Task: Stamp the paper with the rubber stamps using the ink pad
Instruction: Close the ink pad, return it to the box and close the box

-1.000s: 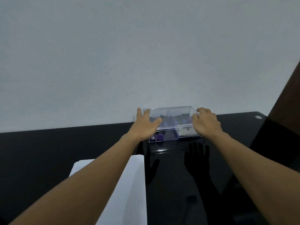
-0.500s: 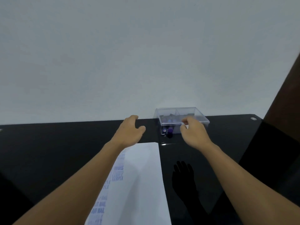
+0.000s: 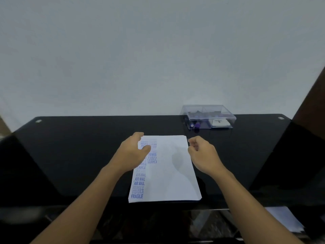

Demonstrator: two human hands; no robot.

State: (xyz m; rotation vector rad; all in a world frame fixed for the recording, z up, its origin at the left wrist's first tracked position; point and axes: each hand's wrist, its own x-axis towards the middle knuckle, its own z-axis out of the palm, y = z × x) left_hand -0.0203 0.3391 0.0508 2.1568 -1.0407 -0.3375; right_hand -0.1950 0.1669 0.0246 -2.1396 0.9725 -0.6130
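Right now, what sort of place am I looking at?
Probably an office or home desk: a glossy black table against a bare wall, paper with blue stamp marks, and a clear box of stamps.

- Glossy black glass table (image 3: 70,155), spanning 9 to 3 o'clock.
- Plain white wall (image 3: 140,50) at 12 o'clock.
- Brown panel (image 3: 313,95) at 3 o'clock.
- Round metal fitting (image 3: 38,121) at 10 o'clock, on the table's far corner.
- Pale sheet (image 3: 284,221) at 5 o'clock, below the tabletop.

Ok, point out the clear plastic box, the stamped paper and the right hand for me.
clear plastic box (image 3: 209,111): head view, on its closed lid.
stamped paper (image 3: 174,173): head view, on the blank middle of the sheet.
right hand (image 3: 202,154): head view, on the back of the hand.
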